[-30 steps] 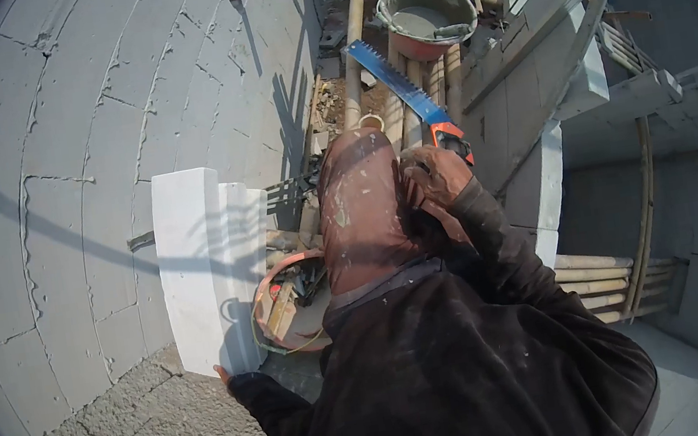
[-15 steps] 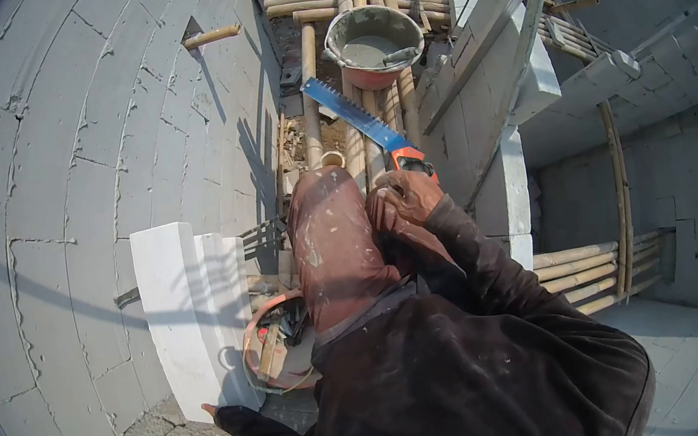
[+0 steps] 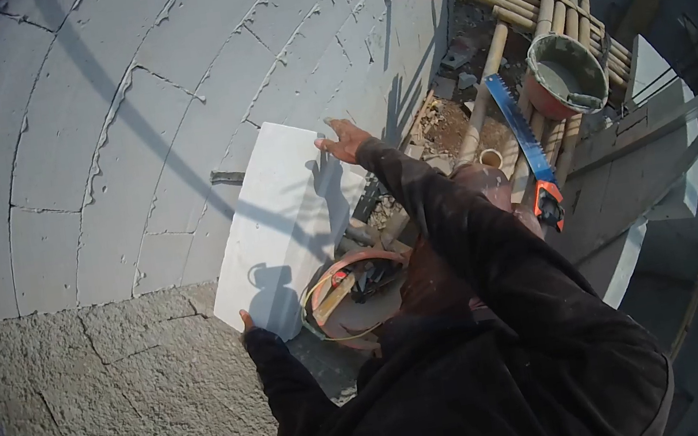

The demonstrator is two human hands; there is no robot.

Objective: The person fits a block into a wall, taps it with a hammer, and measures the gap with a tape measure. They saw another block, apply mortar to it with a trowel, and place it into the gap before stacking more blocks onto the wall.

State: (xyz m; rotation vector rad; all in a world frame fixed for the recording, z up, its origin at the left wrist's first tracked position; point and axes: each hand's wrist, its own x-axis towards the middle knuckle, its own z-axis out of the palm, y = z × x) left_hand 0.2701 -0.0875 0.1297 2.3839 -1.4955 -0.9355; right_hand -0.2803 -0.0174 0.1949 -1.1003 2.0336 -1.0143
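Note:
My left hand point(image 3: 247, 321) is at the lower end of a white lightweight concrete block point(image 3: 262, 199), one finger showing on its edge and the rest hidden. Over the block's upper end, my right hand point(image 3: 346, 140) is open with fingers apart, fingertips right at the corner. Other white blocks point(image 3: 342, 185) stand against this one on its right, partly in shadow. A hand saw point(image 3: 520, 127) with a blue toothed blade and orange-black handle lies by my knee, out of my hands.
A bucket of wet grey mortar point(image 3: 565, 73) stands on bamboo poles point(image 3: 487, 91). Beside my leg sits a round tub point(image 3: 315, 294) with tools in it. The block wall point(image 3: 152, 147) rises at left, above rough mortar floor point(image 3: 122, 384). A wooden plank point(image 3: 648, 122) slants at right.
My right hand has left my knee beside the saw handle and reached across to the block's upper end. My view has swung left. The left hand stays at the block's lower end.

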